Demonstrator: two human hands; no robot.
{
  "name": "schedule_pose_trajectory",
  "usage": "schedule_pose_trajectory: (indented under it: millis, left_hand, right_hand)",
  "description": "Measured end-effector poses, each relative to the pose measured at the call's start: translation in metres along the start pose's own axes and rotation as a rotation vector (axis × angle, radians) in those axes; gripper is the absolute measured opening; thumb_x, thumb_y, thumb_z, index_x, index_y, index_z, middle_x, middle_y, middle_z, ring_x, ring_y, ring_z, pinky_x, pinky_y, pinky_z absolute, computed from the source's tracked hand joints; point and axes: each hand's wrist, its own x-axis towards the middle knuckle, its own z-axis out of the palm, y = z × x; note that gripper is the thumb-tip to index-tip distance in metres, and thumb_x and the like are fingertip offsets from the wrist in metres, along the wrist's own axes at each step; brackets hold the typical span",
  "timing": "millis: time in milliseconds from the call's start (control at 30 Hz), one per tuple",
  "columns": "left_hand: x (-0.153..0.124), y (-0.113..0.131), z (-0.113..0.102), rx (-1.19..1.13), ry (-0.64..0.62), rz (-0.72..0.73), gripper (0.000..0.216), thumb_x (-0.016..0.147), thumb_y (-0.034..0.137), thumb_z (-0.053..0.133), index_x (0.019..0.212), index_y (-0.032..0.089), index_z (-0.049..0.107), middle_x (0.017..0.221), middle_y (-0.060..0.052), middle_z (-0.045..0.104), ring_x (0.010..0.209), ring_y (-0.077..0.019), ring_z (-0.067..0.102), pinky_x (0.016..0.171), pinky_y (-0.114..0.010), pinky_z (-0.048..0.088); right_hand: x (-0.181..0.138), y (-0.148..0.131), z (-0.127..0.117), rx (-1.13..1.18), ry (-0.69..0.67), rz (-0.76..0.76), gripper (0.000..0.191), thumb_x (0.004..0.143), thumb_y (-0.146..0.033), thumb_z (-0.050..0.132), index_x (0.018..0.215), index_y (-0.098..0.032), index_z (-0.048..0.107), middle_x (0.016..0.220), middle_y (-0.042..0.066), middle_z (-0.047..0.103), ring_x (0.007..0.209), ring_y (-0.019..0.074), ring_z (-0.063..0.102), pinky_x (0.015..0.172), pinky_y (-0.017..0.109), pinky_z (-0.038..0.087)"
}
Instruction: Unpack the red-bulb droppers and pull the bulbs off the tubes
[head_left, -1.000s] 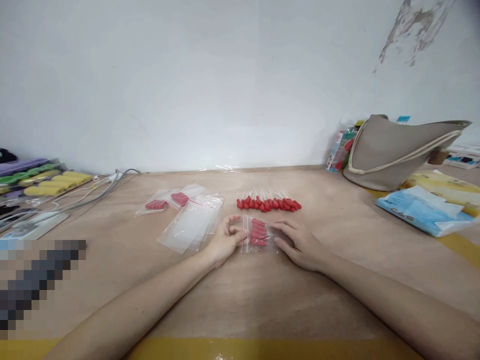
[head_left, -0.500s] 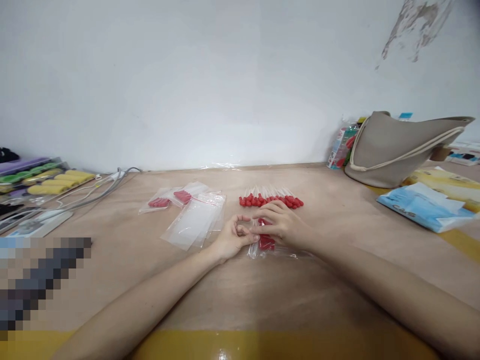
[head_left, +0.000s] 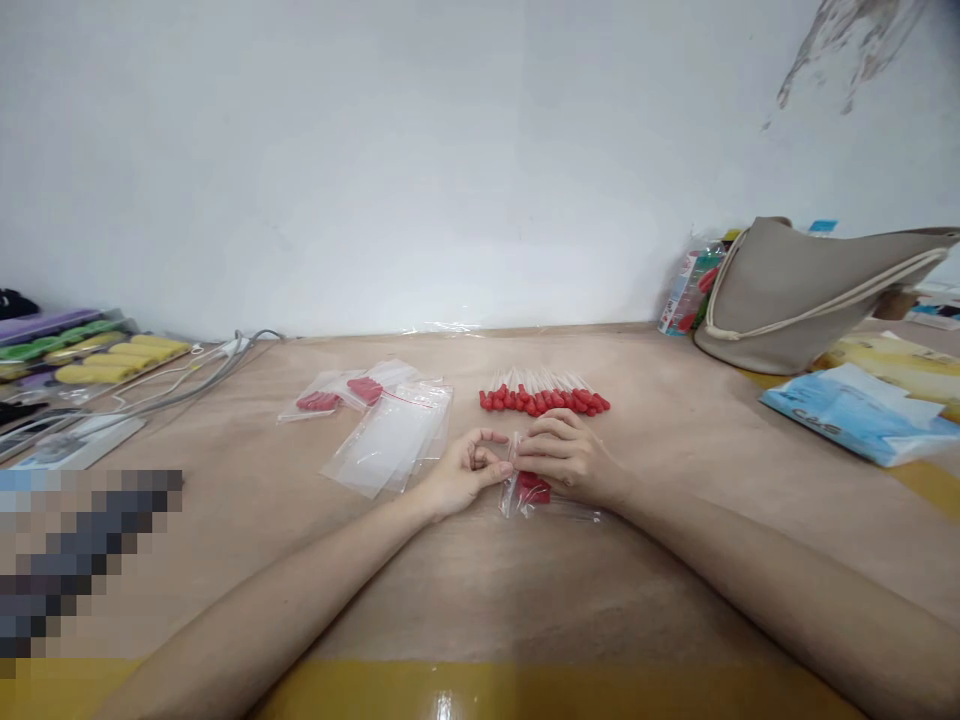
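Note:
A small clear zip bag [head_left: 511, 495] with red pieces [head_left: 535, 489] inside lies on the table in front of me. My left hand [head_left: 471, 472] is at the bag's left edge, its thumb tip touching the strip and its index finger curved above. My right hand [head_left: 574, 460] covers the upper right of the bag, fingers bent down over it and fingertips at the same edge. Just beyond, a row of thin pale sticks with red tips [head_left: 546, 401] is partly hidden by my right hand. Flat clear zip bags [head_left: 386, 440] are stacked to the left.
Two filled bags with red pieces [head_left: 318, 401] lie behind the stack. Cables and a white power strip [head_left: 97, 447] are at left, near yellow rolls [head_left: 124, 362]. At right are a grey bag [head_left: 802, 295], a blue tissue pack [head_left: 847, 410] and a bottle [head_left: 686, 290].
My right hand's fingers have drawn closer together and bent down onto the bag's left edge. My left hand stays nearly in place, and the view has shifted slightly.

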Motion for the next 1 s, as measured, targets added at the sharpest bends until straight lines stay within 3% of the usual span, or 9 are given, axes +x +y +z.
schedule_pose_trajectory:
  millis: [67, 167, 267, 500, 633, 867, 1000]
  left_hand:
    - [-0.002, -0.001, -0.005, 0.210, 0.026, 0.168, 0.034, 0.079, 0.030, 0.059, 0.110, 0.018, 0.052, 0.085, -0.004, 0.063, 0.079, -0.0157, 0.060, 0.075, -0.029, 0.046]
    - [-0.004, -0.002, -0.012, 0.548, 0.012, 0.510, 0.031, 0.081, 0.022, 0.054, 0.112, 0.025, 0.057, 0.120, -0.008, 0.053, 0.113, -0.0221, 0.048, 0.097, -0.039, 0.037]
    - [-0.001, -0.002, -0.015, 0.688, -0.026, 0.693, 0.032, 0.081, 0.019, 0.056, 0.111, 0.027, 0.059, 0.125, -0.008, 0.050, 0.122, -0.0238, 0.039, 0.102, -0.045, 0.031]
    - [0.007, -0.001, -0.007, 0.849, 0.006, 0.711, 0.019, 0.084, 0.023, 0.050, 0.094, 0.024, 0.067, 0.110, -0.008, 0.061, 0.112, -0.0218, 0.048, 0.094, -0.043, 0.041]
    - [0.009, -0.001, -0.009, 0.799, -0.009, 0.671, 0.017, 0.083, 0.025, 0.051, 0.083, 0.025, 0.068, 0.109, -0.007, 0.061, 0.111, -0.0219, 0.048, 0.095, -0.043, 0.039]
    - [0.014, 0.005, -0.018, 0.709, -0.241, 0.617, 0.015, 0.082, 0.024, 0.053, 0.072, 0.026, 0.064, 0.092, -0.004, 0.066, 0.103, -0.0187, 0.055, 0.100, -0.040, 0.033]
    - [0.015, 0.008, -0.023, 0.747, -0.303, 0.586, 0.018, 0.084, 0.022, 0.049, 0.074, 0.027, 0.063, 0.091, -0.003, 0.067, 0.105, -0.0181, 0.054, 0.101, -0.040, 0.032]
  right_hand:
    - [-0.001, 0.000, -0.001, -0.006, -0.003, 0.012, 0.015, 0.084, -0.018, 0.051, 0.083, -0.024, 0.064, 0.083, -0.002, 0.069, 0.084, 0.0153, 0.054, 0.078, 0.036, 0.039]
    - [-0.003, 0.001, 0.001, -0.021, 0.001, 0.049, 0.016, 0.084, -0.019, 0.050, 0.080, -0.024, 0.064, 0.084, 0.000, 0.068, 0.084, 0.0159, 0.054, 0.078, 0.036, 0.039]
    - [-0.005, 0.001, 0.003, -0.032, -0.020, 0.084, 0.019, 0.085, -0.019, 0.049, 0.077, -0.024, 0.065, 0.080, 0.001, 0.067, 0.082, 0.0159, 0.053, 0.076, 0.036, 0.039]
    - [-0.004, 0.000, 0.004, -0.013, 0.007, 0.050, 0.015, 0.082, -0.017, 0.052, 0.076, -0.023, 0.064, 0.075, -0.001, 0.066, 0.077, 0.0152, 0.051, 0.074, 0.034, 0.038]
    - [-0.002, 0.000, 0.002, -0.008, -0.002, 0.023, 0.017, 0.084, -0.016, 0.049, 0.080, -0.023, 0.064, 0.077, 0.000, 0.065, 0.077, 0.0147, 0.051, 0.073, 0.033, 0.039]
    - [0.002, 0.003, 0.002, -0.042, -0.137, -0.071, 0.026, 0.086, -0.008, 0.038, 0.073, -0.019, 0.059, 0.078, 0.001, 0.063, 0.078, 0.0138, 0.049, 0.077, 0.032, 0.038]
    - [-0.001, 0.008, 0.002, -0.017, -0.195, -0.054, 0.025, 0.087, -0.010, 0.036, 0.079, -0.019, 0.058, 0.081, 0.002, 0.062, 0.082, 0.0151, 0.049, 0.079, 0.033, 0.037]
